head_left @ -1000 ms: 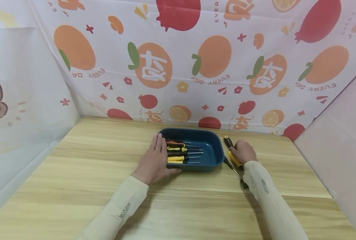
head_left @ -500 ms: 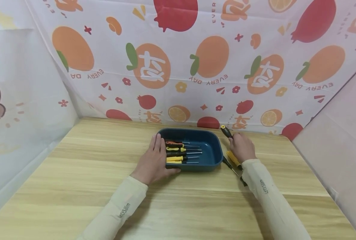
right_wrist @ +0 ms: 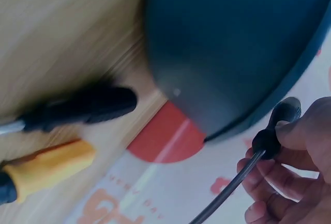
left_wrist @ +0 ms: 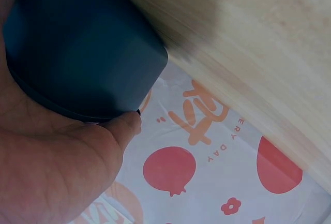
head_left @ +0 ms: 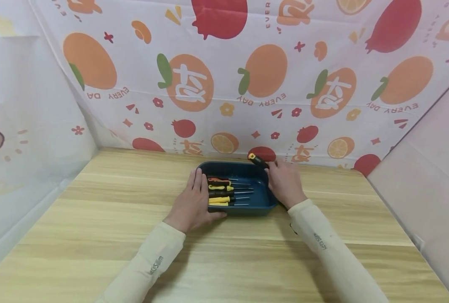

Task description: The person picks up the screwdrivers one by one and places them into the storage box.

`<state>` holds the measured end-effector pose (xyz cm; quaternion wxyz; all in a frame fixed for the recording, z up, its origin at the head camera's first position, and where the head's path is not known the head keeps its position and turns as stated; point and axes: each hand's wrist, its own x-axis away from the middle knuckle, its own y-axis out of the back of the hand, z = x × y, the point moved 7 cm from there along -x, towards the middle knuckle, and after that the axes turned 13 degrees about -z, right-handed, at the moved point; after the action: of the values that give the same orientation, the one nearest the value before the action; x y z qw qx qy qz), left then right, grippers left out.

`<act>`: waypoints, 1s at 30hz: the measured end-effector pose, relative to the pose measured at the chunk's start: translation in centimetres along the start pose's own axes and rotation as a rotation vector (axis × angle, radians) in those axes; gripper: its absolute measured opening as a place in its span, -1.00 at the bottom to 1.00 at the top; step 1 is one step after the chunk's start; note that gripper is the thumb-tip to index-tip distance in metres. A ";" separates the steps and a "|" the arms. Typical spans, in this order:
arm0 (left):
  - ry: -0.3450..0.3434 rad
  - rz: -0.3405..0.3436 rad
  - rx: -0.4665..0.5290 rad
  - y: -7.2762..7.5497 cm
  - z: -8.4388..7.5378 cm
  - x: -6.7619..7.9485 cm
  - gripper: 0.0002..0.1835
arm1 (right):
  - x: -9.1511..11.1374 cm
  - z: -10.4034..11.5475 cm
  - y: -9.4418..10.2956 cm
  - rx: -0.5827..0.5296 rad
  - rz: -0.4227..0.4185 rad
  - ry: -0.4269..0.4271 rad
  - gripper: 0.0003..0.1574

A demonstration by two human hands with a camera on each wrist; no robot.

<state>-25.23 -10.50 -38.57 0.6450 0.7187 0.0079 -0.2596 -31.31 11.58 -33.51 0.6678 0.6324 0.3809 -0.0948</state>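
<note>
A dark blue plastic box (head_left: 264,195) stands on the wooden table, with several screwdrivers (head_left: 218,194) lying side by side in its left part. My left hand (head_left: 190,206) holds the left end of the box, thumb along its near wall and fingers at the left rim. Over the box's right rim, my right hand (head_left: 286,182) pinches a screwdriver (head_left: 260,161) by its black handle. In the right wrist view, that screwdriver's metal shaft (right_wrist: 227,195) points down and left. The screwdriver's tip lies outside that view.
On the table right of the box lie a black-handled screwdriver (right_wrist: 85,105) and a yellow-handled tool (right_wrist: 51,169), mostly hidden by my right arm in the head view. A fruit-print cloth (head_left: 224,101) hangs close behind the box.
My right hand has lifted the black-handled screwdriver off the table and carried it left to the box's right rim. The left hand stays on the box.
</note>
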 end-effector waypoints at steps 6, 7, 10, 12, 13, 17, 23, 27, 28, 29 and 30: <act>-0.002 -0.006 -0.004 -0.1 0.0 0.0 0.33 | -0.3 3.0 -0.2 0.002 -0.001 0.123 -0.68; -0.004 -0.009 -0.008 -0.1 0.0 0.0 0.33 | -0.3 3.5 -0.3 -0.008 -0.004 0.140 -0.71; -0.013 -0.015 -0.020 -0.1 -0.1 0.0 0.33 | -0.2 4.9 -0.6 -0.037 0.001 0.177 -0.75; -0.016 -0.017 -0.026 -0.1 0.0 0.0 0.33 | -0.2 5.7 -0.8 -0.046 0.014 0.197 -0.77; -0.019 -0.019 -0.028 -0.1 0.0 0.0 0.33 | -0.2 6.0 -1.0 -0.049 0.026 0.203 -0.78; -0.023 -0.020 -0.031 -0.1 -0.1 0.0 0.33 | -0.2 7.0 -1.9 -0.069 0.085 0.213 -0.79; -0.017 -0.014 -0.026 -0.2 0.1 0.0 0.32 | -0.1 7.9 -3.0 -0.101 0.149 0.228 -0.78; -0.021 -0.013 -0.026 -0.2 0.1 -0.1 0.32 | -0.1 8.2 -3.3 -0.123 0.178 0.228 -0.78; -0.023 -0.013 -0.027 -0.3 0.1 -0.1 0.32 | -0.2 8.3 -3.4 -0.129 0.188 0.225 -0.77; -0.025 -0.014 -0.029 -0.3 0.1 -0.1 0.32 | -0.2 8.3 -3.5 -0.137 0.200 0.221 -0.77; -0.027 -0.016 -0.030 -0.3 0.1 -0.1 0.32 | -0.2 8.3 -3.6 -0.146 0.214 0.216 -0.77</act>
<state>-25.49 -10.53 -38.75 0.6535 0.7055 0.0090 -0.2742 -30.43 3.21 -36.93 0.6733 0.6259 0.3868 0.0735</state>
